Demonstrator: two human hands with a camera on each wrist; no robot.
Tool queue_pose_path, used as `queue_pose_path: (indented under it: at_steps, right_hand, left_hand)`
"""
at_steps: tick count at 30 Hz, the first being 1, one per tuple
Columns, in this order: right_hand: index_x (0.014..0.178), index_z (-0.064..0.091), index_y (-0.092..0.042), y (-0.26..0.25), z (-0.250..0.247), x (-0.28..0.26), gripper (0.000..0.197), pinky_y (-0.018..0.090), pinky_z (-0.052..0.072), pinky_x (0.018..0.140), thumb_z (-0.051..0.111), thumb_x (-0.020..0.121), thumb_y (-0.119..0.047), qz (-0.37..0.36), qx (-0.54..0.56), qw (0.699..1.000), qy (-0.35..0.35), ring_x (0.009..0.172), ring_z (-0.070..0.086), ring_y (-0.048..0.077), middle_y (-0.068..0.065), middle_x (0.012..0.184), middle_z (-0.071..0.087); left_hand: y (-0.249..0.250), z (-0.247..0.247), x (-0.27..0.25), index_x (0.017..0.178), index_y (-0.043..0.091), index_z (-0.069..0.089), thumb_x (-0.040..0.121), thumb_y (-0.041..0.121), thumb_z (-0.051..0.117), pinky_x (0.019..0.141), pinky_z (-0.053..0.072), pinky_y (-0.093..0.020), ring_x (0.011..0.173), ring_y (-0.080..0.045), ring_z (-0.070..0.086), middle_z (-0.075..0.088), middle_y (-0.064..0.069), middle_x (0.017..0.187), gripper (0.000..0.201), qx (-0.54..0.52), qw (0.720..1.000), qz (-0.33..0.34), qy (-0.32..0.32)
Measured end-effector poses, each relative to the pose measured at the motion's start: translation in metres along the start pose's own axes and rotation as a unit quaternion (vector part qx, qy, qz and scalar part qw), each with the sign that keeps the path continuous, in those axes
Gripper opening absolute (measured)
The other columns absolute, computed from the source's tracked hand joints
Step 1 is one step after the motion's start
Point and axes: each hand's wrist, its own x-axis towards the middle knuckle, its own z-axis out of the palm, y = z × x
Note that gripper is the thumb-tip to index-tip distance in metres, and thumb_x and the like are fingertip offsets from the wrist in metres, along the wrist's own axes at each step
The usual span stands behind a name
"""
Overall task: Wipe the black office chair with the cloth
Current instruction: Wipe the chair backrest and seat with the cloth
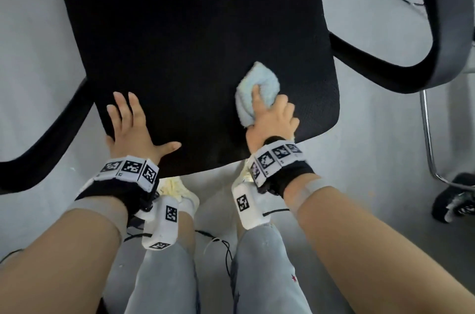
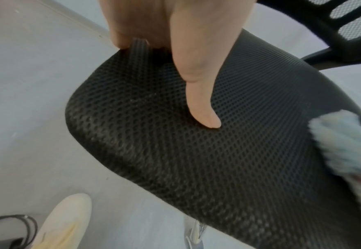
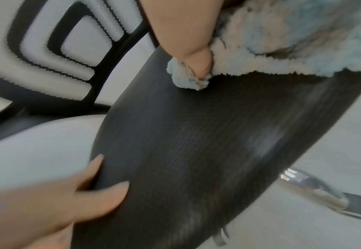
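Observation:
The black mesh seat of the office chair (image 1: 185, 43) fills the upper middle of the head view. My right hand (image 1: 272, 115) grips a bunched light-blue cloth (image 1: 259, 87) and presses it on the seat near its front right corner; the cloth (image 3: 281, 42) is wrapped under my thumb in the right wrist view. My left hand (image 1: 133, 123) lies flat on the seat's front left corner, fingers straight and thumb spread. The left thumb (image 2: 202, 101) rests on the mesh seat (image 2: 217, 160), and the cloth (image 2: 343, 143) shows at the right edge.
The chair's black armrests curve out at the left (image 1: 46, 138) and right (image 1: 437, 30). A chrome leg (image 1: 429, 144) and a black caster (image 1: 452, 200) stand on the grey floor to the right. My legs and pale shoes (image 1: 180, 192) are just below the seat's front edge, with thin cables (image 1: 218, 244) on the floor.

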Motion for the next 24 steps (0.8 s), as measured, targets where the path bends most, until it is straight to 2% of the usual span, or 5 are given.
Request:
queue_pose_path:
  at_steps: [4, 7, 13, 16, 24]
  right_hand:
    - [0.142, 0.010, -0.035, -0.043, 0.016, -0.023, 0.078, 0.049, 0.032, 0.094, 0.054, 0.079, -0.020, -0.238, -0.092, 0.966, -0.027, 0.115, 0.033, 0.034, 0.013, 0.131, 0.030]
    - [0.142, 0.012, -0.037, -0.030, 0.009, -0.009, 0.075, 0.050, 0.030, 0.095, 0.052, 0.081, -0.021, -0.309, -0.132, 0.942, -0.004, 0.116, 0.033, 0.033, 0.012, 0.131, 0.031]
    - [0.140, 0.020, -0.037, 0.046, -0.044, 0.050, 0.075, 0.049, 0.030, 0.098, 0.049, 0.077, -0.008, 0.056, -0.008, 0.995, 0.078, 0.118, 0.031, 0.038, 0.019, 0.131, 0.031]
    - [0.143, 0.017, -0.033, 0.023, -0.039, 0.050, 0.075, 0.050, 0.031, 0.098, 0.055, 0.079, -0.017, 0.083, -0.034, 0.993, 0.078, 0.121, 0.030, 0.038, 0.019, 0.136, 0.028]
    - [0.141, 0.019, -0.037, -0.111, 0.007, 0.004, 0.065, 0.046, 0.029, 0.099, 0.049, 0.083, -0.035, -0.330, -0.129, 0.935, -0.025, 0.123, 0.029, 0.030, 0.009, 0.138, 0.028]
  left_hand:
    - [-0.001, -0.002, 0.005, 0.145, 0.019, -0.019, 0.064, 0.040, 0.078, 0.114, 0.010, -0.056, 0.143, -0.024, -0.020, -0.028, -0.002, 0.154, 0.128, -0.003, 1.000, 0.004, -0.010]
    - [-0.006, -0.006, 0.005, 0.145, 0.018, -0.021, 0.064, 0.036, 0.079, 0.115, 0.013, -0.054, 0.144, -0.025, -0.018, -0.028, -0.003, 0.154, 0.129, 0.010, 1.000, 0.011, -0.015]
    - [-0.013, -0.006, 0.003, 0.145, 0.007, -0.017, 0.061, 0.029, 0.082, 0.117, 0.007, -0.045, 0.144, -0.029, -0.017, -0.024, -0.013, 0.154, 0.132, -0.049, 0.999, -0.004, 0.002]
    - [-0.012, -0.005, 0.004, 0.145, 0.006, -0.017, 0.062, 0.028, 0.082, 0.117, 0.007, -0.045, 0.144, -0.029, -0.016, -0.023, -0.013, 0.154, 0.131, -0.049, 0.999, -0.003, -0.001]
    - [-0.019, -0.003, 0.009, 0.145, 0.004, -0.016, 0.061, 0.033, 0.082, 0.117, 0.005, -0.043, 0.144, -0.028, -0.017, -0.023, -0.016, 0.154, 0.132, -0.034, 0.999, 0.018, 0.008]
